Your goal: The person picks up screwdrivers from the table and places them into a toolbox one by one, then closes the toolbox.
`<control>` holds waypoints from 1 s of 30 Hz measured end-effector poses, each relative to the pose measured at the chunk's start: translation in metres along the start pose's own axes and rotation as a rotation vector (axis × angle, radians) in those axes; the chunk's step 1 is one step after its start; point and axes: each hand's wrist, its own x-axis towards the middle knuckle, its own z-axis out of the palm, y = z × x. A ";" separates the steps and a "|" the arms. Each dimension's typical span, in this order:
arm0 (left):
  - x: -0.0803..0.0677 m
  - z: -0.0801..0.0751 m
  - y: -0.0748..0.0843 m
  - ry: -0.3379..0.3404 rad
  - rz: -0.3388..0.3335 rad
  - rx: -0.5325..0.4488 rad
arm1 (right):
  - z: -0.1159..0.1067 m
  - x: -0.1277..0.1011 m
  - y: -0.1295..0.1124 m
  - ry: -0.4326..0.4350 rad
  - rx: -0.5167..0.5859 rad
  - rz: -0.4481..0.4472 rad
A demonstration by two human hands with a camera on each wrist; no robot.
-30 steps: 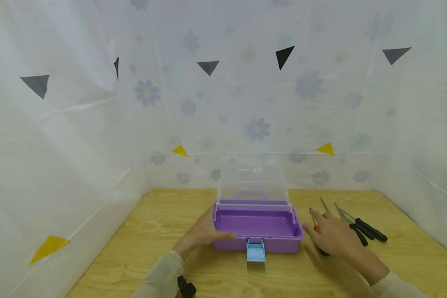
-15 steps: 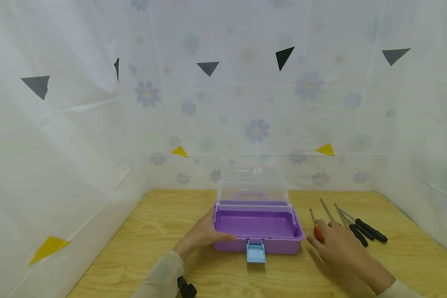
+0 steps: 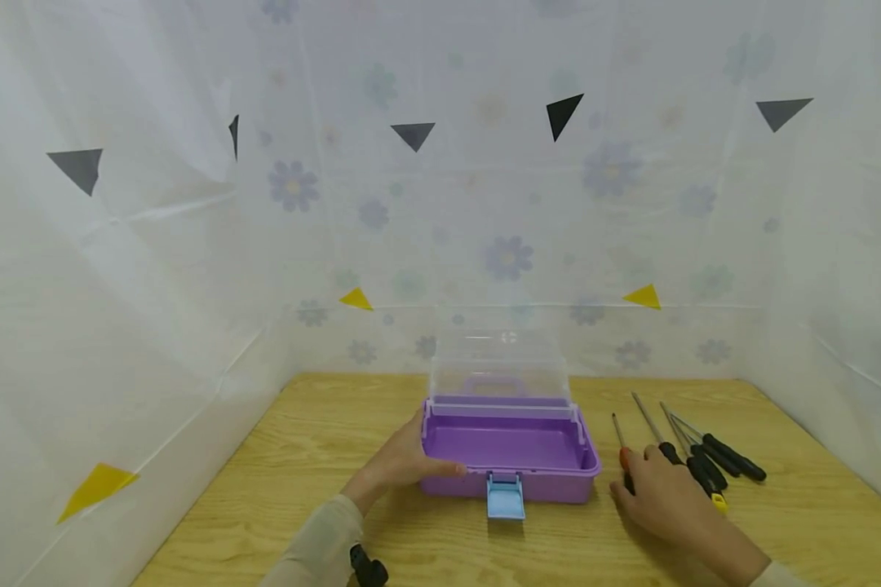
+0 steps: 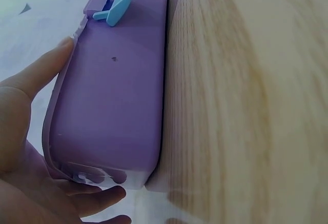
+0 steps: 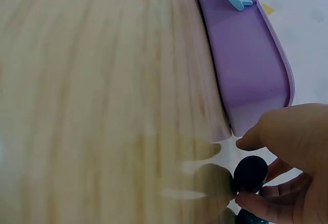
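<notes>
A purple toolbox (image 3: 514,487) stands on the table, its clear lid (image 3: 499,367) raised and its blue latch (image 3: 505,496) hanging down in front. At its left end is my left hand (image 3: 404,456), thumb straight along the front rim, other fingers extended by the end wall (image 4: 92,198). My right hand (image 3: 661,493) reaches low over a screwdriver with a red and black handle (image 3: 626,458), right of the box. In the right wrist view, the dark handle end (image 5: 251,172) lies between thumb and fingers, the thumb apart from it.
Several screwdrivers with black handles (image 3: 734,456) lie to the right of my right hand, one with a yellow end (image 3: 719,501). A small black object (image 3: 368,567) is by my left sleeve. White sheeting (image 3: 440,204) walls the wooden table (image 3: 323,424).
My right hand has drawn back toward me and lowered beside the red-handled screwdriver, uncovering more of the black-handled ones. The left hand and toolbox have stayed put.
</notes>
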 end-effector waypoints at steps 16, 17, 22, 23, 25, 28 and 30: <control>-0.002 -0.001 0.005 -0.014 -0.017 -0.019 | -0.001 0.005 -0.002 0.002 -0.002 -0.004; -0.002 -0.001 0.006 -0.013 -0.020 -0.017 | -0.001 0.005 -0.001 -0.002 0.001 -0.005; -0.002 0.000 0.006 -0.015 -0.018 -0.015 | -0.003 0.006 0.000 -0.009 0.013 -0.004; -0.002 0.000 0.005 -0.016 -0.017 -0.015 | -0.004 0.006 0.000 -0.005 0.020 -0.004; -0.002 0.000 0.005 -0.015 -0.012 -0.014 | -0.005 0.005 0.001 0.009 0.038 -0.003; -0.002 0.000 0.004 -0.014 -0.013 -0.014 | -0.008 0.004 0.003 0.020 0.075 0.029; -0.002 -0.001 0.004 -0.010 -0.017 -0.009 | -0.011 0.002 0.004 0.017 0.105 0.060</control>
